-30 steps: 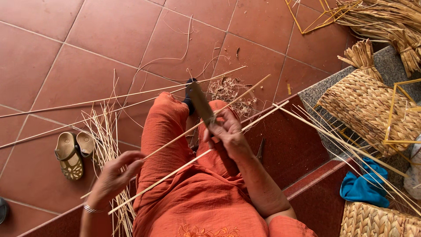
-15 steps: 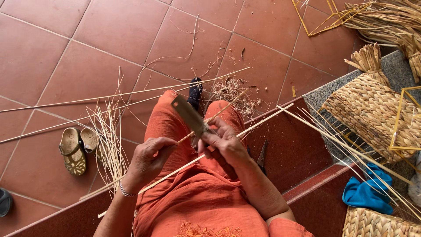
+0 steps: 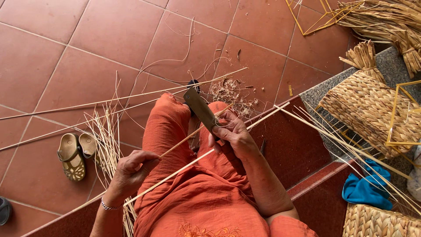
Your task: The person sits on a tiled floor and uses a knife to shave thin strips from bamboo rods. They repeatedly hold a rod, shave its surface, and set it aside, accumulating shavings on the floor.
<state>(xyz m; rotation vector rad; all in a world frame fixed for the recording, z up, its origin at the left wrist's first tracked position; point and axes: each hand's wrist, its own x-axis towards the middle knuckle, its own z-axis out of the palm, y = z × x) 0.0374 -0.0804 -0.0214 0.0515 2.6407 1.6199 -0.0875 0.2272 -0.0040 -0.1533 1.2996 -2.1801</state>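
The right hand [image 3: 232, 134] grips a broad knife [image 3: 201, 109], fingers closed around its handle, blade against a thin cane strip [image 3: 184, 166] lying across the lap. The left hand [image 3: 131, 169] pinches another strip, fingers closed. Sandals [image 3: 74, 153] sit on the tiled floor [image 3: 87, 48]; a woven basket [image 3: 368, 109] lies to the right.

Terracotta-red floor tiles [image 3: 87, 48] with pale grout lines, orange garment [image 3: 193, 202] with embroidered motif at hem, pale straw-coloured cane strips [image 3: 184, 166], dull grey knife blade [image 3: 201, 109], olive-tan sandals [image 3: 76, 153], golden woven basket [image 3: 372, 109] in herringbone plait, bright blue cloth [image 3: 366, 188], grey speckled stone step [image 3: 390, 66], yellow wire frame [image 3: 401, 114]
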